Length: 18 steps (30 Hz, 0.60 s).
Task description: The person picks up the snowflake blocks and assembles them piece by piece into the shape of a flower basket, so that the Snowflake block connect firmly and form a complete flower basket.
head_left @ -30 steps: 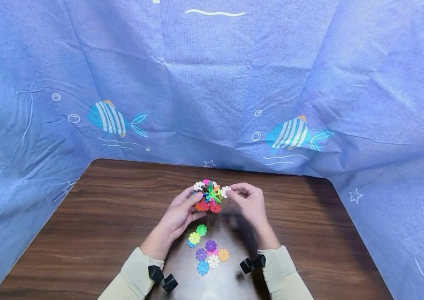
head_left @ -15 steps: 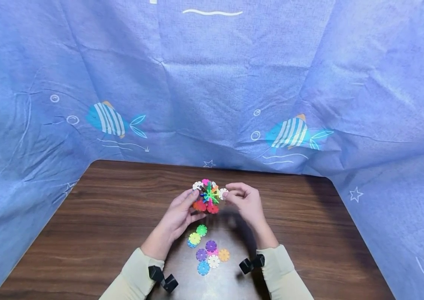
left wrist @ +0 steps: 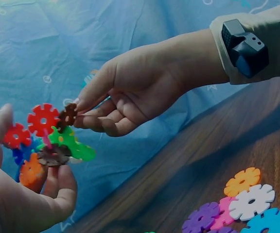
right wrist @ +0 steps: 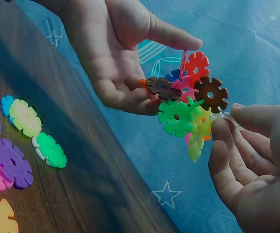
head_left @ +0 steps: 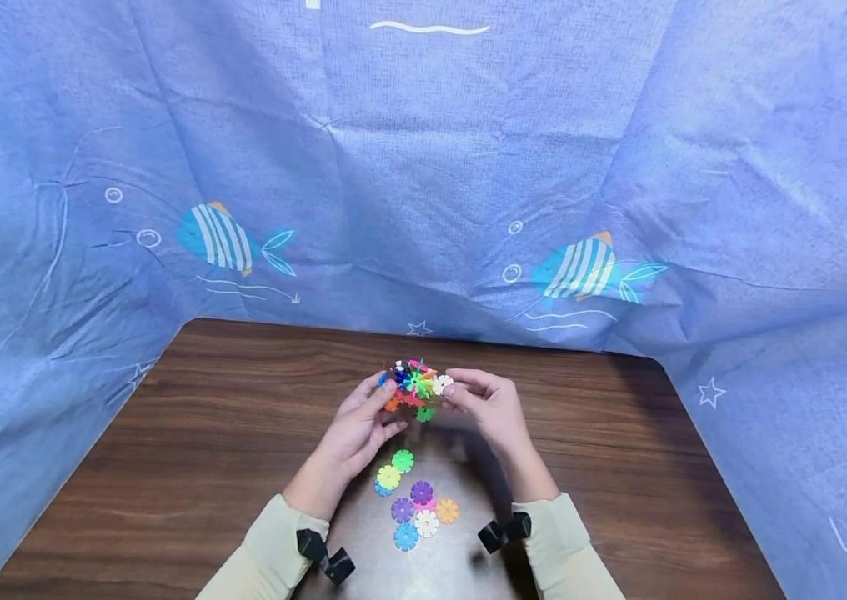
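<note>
Above the table, my left hand (head_left: 354, 423) grips a ball-like cluster of slotted snowflake discs (head_left: 416, 383), its thumb on the near side and fingers beneath. Red, green, brown, orange, blue and pink discs (right wrist: 176, 118) stick out of it at many angles. My right hand (head_left: 489, 407) pinches a white snowflake disc (head_left: 442, 384) between thumb and fingers at the cluster's right side. In the right wrist view that white disc (right wrist: 222, 115) lies against a yellow disc (right wrist: 201, 121), mostly covered by the fingertips; whether their slots are joined I cannot tell.
Loose discs lie on the dark wooden table (head_left: 243, 400) between my forearms: green (head_left: 403, 461), yellow (head_left: 388, 477) partly over blue, purple (head_left: 421, 492), orange (head_left: 448, 510), white (head_left: 427, 523), blue (head_left: 406, 536) and others. A blue fish-print cloth (head_left: 423, 167) hangs behind the table.
The cluster has turned in my left hand, so a green disc now shows at its lower side where red ones were. My right hand and the white disc have shifted slightly left.
</note>
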### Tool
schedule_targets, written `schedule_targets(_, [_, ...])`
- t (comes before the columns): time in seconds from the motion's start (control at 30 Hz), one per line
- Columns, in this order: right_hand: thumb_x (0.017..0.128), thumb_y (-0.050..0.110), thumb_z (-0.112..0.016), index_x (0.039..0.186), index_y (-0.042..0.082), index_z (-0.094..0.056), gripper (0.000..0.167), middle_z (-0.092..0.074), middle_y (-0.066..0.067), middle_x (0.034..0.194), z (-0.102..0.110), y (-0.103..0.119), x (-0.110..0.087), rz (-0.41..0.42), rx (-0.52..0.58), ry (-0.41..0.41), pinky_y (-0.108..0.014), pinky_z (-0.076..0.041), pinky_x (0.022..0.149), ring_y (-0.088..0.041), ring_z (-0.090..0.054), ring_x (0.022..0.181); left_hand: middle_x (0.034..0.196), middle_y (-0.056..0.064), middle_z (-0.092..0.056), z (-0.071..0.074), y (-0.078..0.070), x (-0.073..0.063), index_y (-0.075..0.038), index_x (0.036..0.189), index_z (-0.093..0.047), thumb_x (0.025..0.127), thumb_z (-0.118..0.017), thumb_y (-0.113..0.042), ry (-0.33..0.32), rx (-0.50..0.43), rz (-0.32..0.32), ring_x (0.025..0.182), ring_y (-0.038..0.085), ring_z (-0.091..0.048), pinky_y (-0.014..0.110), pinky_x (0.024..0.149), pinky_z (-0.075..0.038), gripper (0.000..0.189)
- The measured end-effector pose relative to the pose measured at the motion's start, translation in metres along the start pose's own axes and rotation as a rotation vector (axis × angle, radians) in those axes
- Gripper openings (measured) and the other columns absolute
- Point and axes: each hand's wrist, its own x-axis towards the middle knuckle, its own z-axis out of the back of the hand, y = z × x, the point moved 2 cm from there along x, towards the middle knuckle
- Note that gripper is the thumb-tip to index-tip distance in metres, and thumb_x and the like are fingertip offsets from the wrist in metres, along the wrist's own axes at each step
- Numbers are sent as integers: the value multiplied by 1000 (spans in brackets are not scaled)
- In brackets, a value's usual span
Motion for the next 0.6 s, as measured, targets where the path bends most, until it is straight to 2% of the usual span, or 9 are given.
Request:
schedule_targets(0.07, [91, -3, -73, 123, -15, -65, 35, -79, -7, 91, -1, 1, -1, -9, -1, 2, -39, -64, 73, -15, -75, 73, 122, 0, -67, 0, 0, -1, -12, 156, -32, 108, -54, -30, 16, -13, 3, 107, 16, -65, 44, 97, -52, 56])
schedule_targets(0.13, [90, -1, -74, 122, -15, -65, 36, -79, -8, 91, -1, 2, -2, -17, -6, -2, -41, -64, 74, -16, -75, 74, 133, 5, -62, -1, 1, -2, -16, 160, -25, 108, -52, -32, 52, -30, 6, 117, 20, -63, 53, 106, -50, 61])
schedule_targets(0.23, [90, 0, -75, 122, -14, -66, 36, -79, -5, 90, 0, 3, -4, -18, -19, -12, -38, -64, 74, -15, -75, 76, 141, 10, -57, -2, 0, -3, -20, 164, -15, 107, -56, -22, 102, -54, 22, 122, 24, -64, 60, 110, -45, 70])
schedule_targets(0.3, [90, 2, -76, 122, -13, -66, 36, -79, -3, 89, 1, 5, -6, -13, -41, -16, -34, -64, 71, -13, -75, 75, 141, 10, -58, -4, 0, -3, -20, 164, -10, 104, -59, -13, 129, -55, 29, 119, 24, -66, 60, 109, -46, 79])
schedule_targets(0.4, [91, 3, -76, 123, -12, -66, 37, -78, -3, 90, 2, 6, -8, 1, -85, 3, -29, -61, 66, -11, -73, 74, 135, 6, -62, -4, 0, -3, -17, 163, -13, 98, -63, -4, 135, -42, 35, 111, 22, -70, 59, 106, -50, 83])
schedule_targets(0.6, [93, 6, -74, 129, -5, -65, 39, -76, -19, 102, 8, 15, -10, 54, -215, 114, -34, -60, 61, -10, -71, 75, 122, 3, -68, 0, -4, -2, -14, 157, -22, 98, -60, -1, 100, -92, 34, 106, 19, -71, 64, 110, -42, 72])
